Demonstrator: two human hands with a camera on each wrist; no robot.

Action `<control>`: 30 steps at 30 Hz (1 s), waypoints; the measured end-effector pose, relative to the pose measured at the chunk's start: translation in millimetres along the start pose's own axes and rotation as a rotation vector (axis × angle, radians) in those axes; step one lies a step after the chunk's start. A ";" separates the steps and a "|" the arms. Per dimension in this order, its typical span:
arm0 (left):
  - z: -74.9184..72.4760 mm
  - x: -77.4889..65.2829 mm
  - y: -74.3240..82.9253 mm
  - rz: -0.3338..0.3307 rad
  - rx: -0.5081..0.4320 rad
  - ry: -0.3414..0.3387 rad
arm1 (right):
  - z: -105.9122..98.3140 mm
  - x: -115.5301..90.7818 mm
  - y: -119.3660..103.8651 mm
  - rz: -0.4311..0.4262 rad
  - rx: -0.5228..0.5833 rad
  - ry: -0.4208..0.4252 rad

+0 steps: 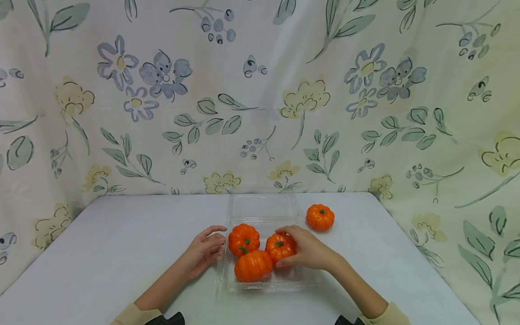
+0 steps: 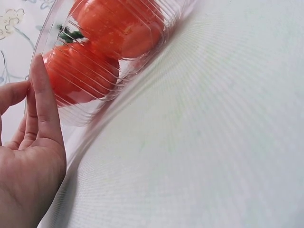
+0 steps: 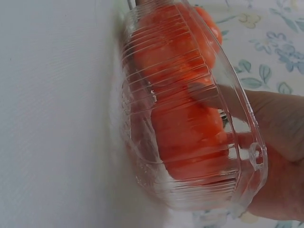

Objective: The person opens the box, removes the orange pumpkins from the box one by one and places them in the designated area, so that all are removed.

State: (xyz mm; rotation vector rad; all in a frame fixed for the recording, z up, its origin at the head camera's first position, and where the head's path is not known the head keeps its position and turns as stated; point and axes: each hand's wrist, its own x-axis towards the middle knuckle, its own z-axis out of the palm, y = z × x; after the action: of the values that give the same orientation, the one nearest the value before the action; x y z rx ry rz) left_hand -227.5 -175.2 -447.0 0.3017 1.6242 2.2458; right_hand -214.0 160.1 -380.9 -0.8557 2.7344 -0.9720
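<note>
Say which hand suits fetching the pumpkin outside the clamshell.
Likely the right hand, once it releases its gripped pumpkin: the outside pumpkin lies closer to it; the left hand is left of the open clamshell.

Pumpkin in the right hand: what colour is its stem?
The stem is green, clearest in the head view.

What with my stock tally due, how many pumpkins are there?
4. The clear container holds three: rear-left pumpkin, front pumpkin and right pumpkin, gripped by the right hand. The fourth pumpkin sits on the table, farther right.
</note>
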 end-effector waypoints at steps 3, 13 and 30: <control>0.1 0.2 0.1 -0.001 0.001 0.001 | -1.1 -0.5 -0.8 0.004 0.012 0.008; 1.7 0.0 2.1 0.008 -0.009 -0.012 | -7.6 -2.9 -4.1 0.012 0.029 0.036; 1.0 -0.7 1.5 0.003 -0.009 -0.017 | -19.2 -5.0 0.1 -0.020 0.051 0.077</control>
State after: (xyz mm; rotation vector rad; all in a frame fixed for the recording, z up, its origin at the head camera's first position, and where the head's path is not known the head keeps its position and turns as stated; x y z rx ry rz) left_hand -226.6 -175.1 -445.3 0.3204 1.6056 2.2463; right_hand -215.3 173.4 -366.2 -0.8563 2.7565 -1.0963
